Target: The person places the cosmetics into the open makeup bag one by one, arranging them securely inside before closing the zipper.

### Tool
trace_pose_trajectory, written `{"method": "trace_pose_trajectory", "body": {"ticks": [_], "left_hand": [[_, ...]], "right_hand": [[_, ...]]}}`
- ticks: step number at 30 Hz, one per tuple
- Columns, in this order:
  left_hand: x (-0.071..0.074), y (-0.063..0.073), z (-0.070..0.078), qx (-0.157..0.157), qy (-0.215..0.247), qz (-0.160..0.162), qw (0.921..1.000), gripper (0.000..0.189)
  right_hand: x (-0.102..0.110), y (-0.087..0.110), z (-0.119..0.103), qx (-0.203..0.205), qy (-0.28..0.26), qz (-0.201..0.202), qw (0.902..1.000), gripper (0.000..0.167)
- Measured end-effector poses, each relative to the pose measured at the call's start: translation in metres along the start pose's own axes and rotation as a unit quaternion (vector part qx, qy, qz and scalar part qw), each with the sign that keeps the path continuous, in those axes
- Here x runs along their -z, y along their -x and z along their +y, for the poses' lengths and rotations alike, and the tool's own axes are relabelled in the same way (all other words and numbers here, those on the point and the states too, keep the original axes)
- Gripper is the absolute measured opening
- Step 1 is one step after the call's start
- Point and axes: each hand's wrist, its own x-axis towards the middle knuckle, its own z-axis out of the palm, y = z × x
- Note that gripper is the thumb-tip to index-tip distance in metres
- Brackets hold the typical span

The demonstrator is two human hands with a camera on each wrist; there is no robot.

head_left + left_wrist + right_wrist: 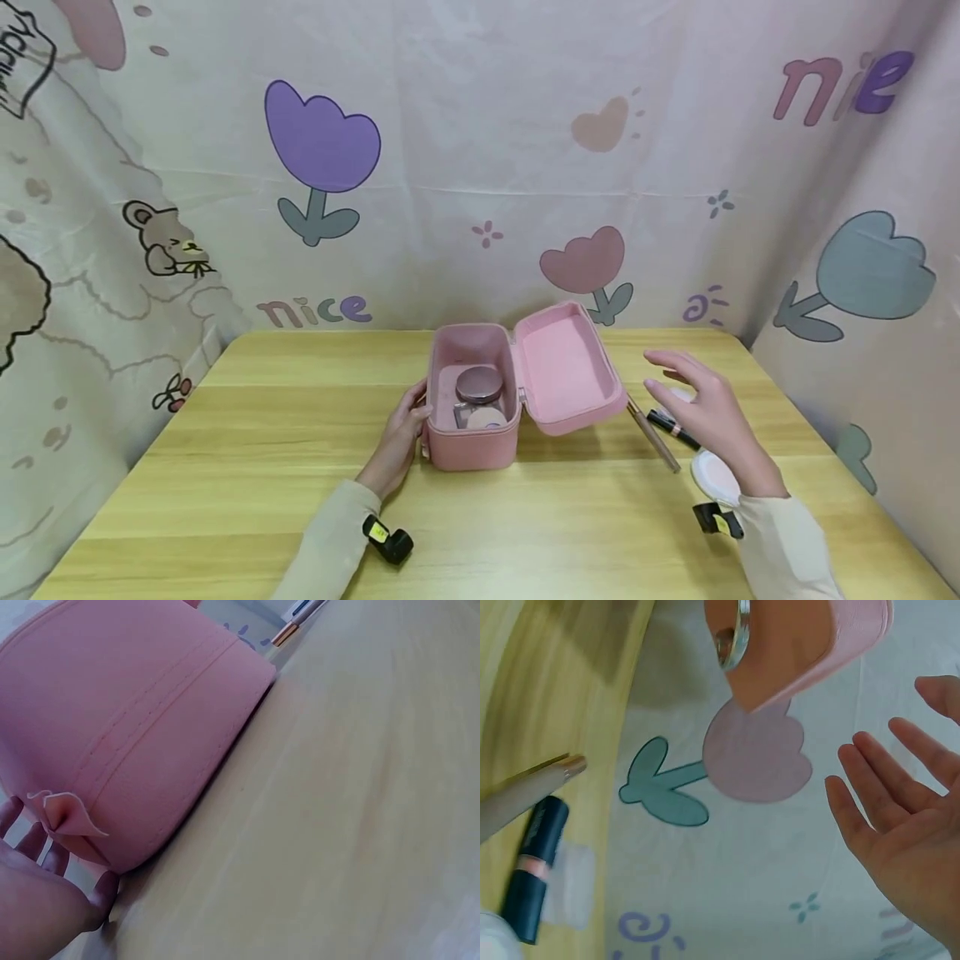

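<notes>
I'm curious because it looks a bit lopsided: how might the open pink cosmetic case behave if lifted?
The pink cosmetic case probably keeps its shape, since its walls stand upright. Its lid, hinged open sideways, would likely swing. The round compact lying inside may slide.

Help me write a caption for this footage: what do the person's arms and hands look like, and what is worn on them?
The left sleeve and right sleeve are long, plain and pale cream. The left hand and right hand wear no gloves. Each wrist carries a small black camera with a yellow marking.
</notes>
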Motion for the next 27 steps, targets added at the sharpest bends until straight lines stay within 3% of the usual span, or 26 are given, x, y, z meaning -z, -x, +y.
{"method": "trace_pose_trajectory", "body": {"ticks": [4, 12, 19, 23, 27], "left_hand": [[0.002, 0.000, -0.001, 0.006, -0.003, 0.000, 1.0000, 0.064], [0.001, -0.001, 0.002, 0.012, -0.004, -0.010, 0.9999, 0.064], [0.006, 0.005, 0.005, 0.009, -0.009, 0.001, 0.9999, 0.062], [0.004, 0.003, 0.003, 0.009, -0.009, -0.013, 0.9998, 0.062], [0.000, -0.002, -0.001, 0.010, -0.003, -0.012, 0.9999, 0.061]], "right_hand": [[-0.003, 0.007, 0.008, -0.035, -0.027, 0.003, 0.9990, 0.037], [-0.004, 0.012, 0.021, -0.063, -0.042, -0.024, 0.9968, 0.038], [-0.004, 0.030, 0.044, -0.108, -0.046, -0.083, 0.9895, 0.050], [0.010, 0.047, 0.064, -0.138, -0.034, -0.123, 0.9821, 0.057], [0.029, 0.057, 0.087, -0.145, -0.058, -0.170, 0.9731, 0.062]]}}
